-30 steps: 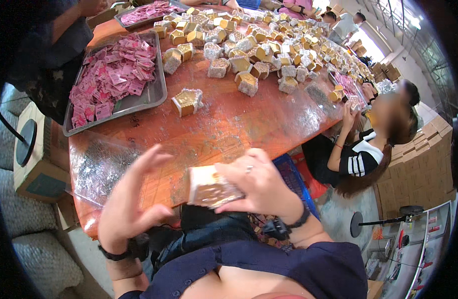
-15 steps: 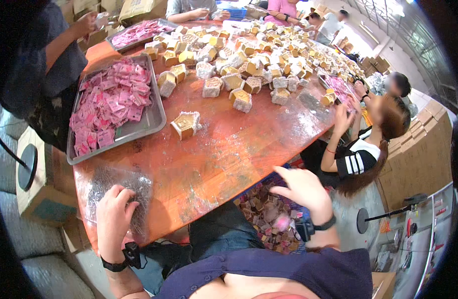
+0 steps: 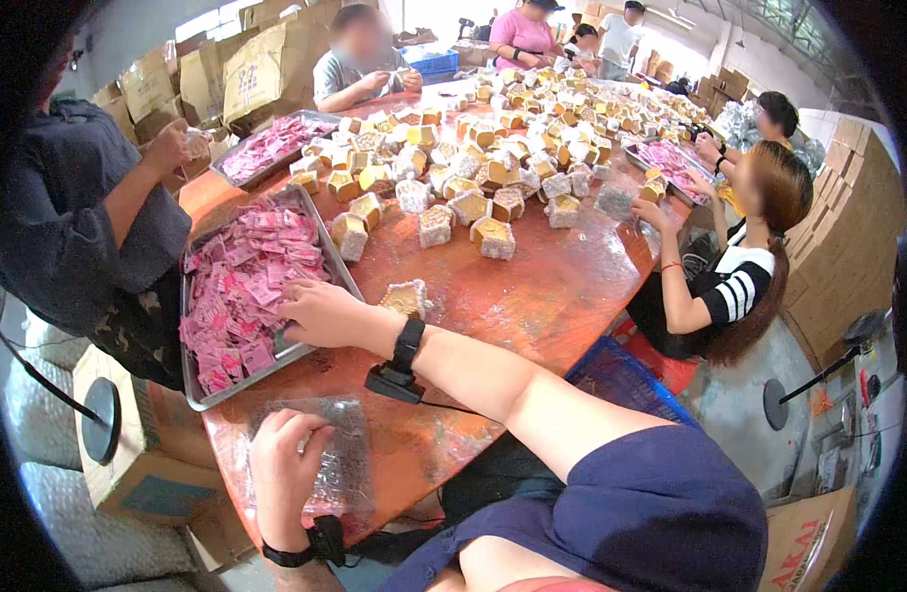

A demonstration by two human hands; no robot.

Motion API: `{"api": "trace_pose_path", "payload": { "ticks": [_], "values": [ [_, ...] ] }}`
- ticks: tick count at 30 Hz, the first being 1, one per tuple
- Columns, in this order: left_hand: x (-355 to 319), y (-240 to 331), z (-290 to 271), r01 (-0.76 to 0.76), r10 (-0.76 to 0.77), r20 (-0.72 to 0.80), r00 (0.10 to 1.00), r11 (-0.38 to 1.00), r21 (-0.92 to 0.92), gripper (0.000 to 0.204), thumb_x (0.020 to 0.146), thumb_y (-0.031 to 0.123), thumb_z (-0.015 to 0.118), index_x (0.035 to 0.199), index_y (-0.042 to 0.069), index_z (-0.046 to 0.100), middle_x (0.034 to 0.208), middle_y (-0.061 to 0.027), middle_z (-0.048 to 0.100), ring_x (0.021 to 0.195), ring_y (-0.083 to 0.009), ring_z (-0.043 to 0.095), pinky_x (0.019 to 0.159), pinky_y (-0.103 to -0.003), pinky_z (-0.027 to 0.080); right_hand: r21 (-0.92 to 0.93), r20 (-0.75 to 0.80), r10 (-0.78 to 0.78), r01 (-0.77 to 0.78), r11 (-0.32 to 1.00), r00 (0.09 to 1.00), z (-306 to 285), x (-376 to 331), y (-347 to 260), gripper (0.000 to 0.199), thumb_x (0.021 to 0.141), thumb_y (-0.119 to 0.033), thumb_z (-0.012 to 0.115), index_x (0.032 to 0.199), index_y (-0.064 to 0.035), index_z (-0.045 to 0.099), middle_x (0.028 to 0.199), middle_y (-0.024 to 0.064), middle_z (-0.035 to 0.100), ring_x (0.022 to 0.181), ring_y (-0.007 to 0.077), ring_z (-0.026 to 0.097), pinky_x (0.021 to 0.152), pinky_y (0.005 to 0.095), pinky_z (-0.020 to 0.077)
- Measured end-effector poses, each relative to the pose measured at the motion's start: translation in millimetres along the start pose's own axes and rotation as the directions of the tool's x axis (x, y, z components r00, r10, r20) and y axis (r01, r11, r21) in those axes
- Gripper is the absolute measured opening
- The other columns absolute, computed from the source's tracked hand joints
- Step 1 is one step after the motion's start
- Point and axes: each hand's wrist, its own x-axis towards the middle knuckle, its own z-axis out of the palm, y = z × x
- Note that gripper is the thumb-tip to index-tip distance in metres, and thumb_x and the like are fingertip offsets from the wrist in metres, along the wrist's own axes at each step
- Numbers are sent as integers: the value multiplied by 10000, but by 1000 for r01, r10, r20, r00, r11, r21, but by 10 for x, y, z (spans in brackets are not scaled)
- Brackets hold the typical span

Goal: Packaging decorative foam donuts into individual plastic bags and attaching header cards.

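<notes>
My right hand (image 3: 325,314) reaches across to the near right side of a metal tray (image 3: 347,276). Its fingers are at the pink packets (image 3: 241,286) heaped there, apart from what I can see, and no packet is clearly gripped. Over clear plastic bags (image 3: 340,469) lying on the table's near left corner, my left hand (image 3: 291,459) has its fingers curled toward the thumb. Whether it pinches a bag's edge is hidden. Just beyond my right wrist stands a small house-shaped piece (image 3: 406,296), golden with a frosty white edge, partly covered by the forearm.
Many similar golden and white houses (image 3: 493,237) crowd the far half of the orange table (image 3: 532,296). A second tray of pink packets (image 3: 276,148) lies at the far left. Co-workers stand or sit around both sides. A blue crate (image 3: 631,380) sits below the right edge.
My right hand has swung from above the crate at the lower right to the tray of packets on the left. My left hand stays at the plastic bags while the view has shifted.
</notes>
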Motion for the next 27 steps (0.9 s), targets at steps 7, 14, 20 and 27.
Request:
{"api": "trace_pose_path", "payload": {
  "ticks": [7, 14, 20, 27],
  "values": [
    [-38, -68, -19, 147, -146, 16, 989, 984, -105, 77, 767, 58, 691, 812, 28, 637, 788, -114, 638, 757, -288, 626, 681, -362, 489, -76, 326, 283, -274, 959, 902, 177, 41, 16, 332, 799, -308, 645, 1048, -91, 683, 1102, 134, 641, 1034, 323, 608, 883, 435, 484],
    [-6, -92, -10, 322, -297, 131, 946, 904, -280, 75, 790, 45, 677, 844, 14, 635, 778, -96, 646, 696, -232, 628, 660, -309, 491, 58, 287, 306, -335, 940, 908, 191, 106, 91, 197, 763, -185, 654, 912, -57, 668, 872, 169, 676, 879, 363, 656, 774, 456, 522],
    [-13, -165, -74, 394, -430, 118, 895, 640, -660, 45, 892, 59, 633, 883, 42, 592, 778, -15, 599, 677, -106, 562, 629, -236, 461, -67, 286, 347, -342, 937, 893, -1, 138, 83, 157, 768, -131, 633, 893, -42, 666, 822, 166, 681, 808, 362, 669, 702, 446, 536],
    [400, 18, -65, 102, -566, 202, 799, -204, -974, 61, 928, 126, 607, 975, 97, 580, 896, -28, 603, 781, -116, 545, 673, -272, 494, -53, 184, 386, -383, 922, 904, -169, 41, 342, 142, 821, -149, 594, 826, -33, 676, 792, 163, 679, 754, 331, 674, 655, 411, 531]
  ]
}}
